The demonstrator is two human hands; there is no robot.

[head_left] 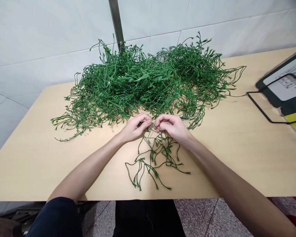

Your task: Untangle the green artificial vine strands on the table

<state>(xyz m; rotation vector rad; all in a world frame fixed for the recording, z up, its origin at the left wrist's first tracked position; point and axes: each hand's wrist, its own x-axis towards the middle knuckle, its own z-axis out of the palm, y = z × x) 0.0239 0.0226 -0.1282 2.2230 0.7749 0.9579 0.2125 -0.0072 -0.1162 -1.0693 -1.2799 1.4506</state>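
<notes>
Thumb and forefinger of my left hand (138,126) are pinched together on a thin green plastic stem. Close beside it, a finger's width to the right, my right hand (171,126) also pinches at the green strands. The fingertips partly hide what lies between them. Below both hands, a loose bunch of green artificial plant stems (160,153) with small forked tips spreads over the tabletop. Just beyond my fingers lies a large tangled heap of the same green stems (138,82).
The light wooden table (64,164) meets a tiled wall (51,33), where a metal post (117,26) stands behind the heap. At the right are a black wire frame (259,107) and a dark container with a white label (286,82), tilted in view.
</notes>
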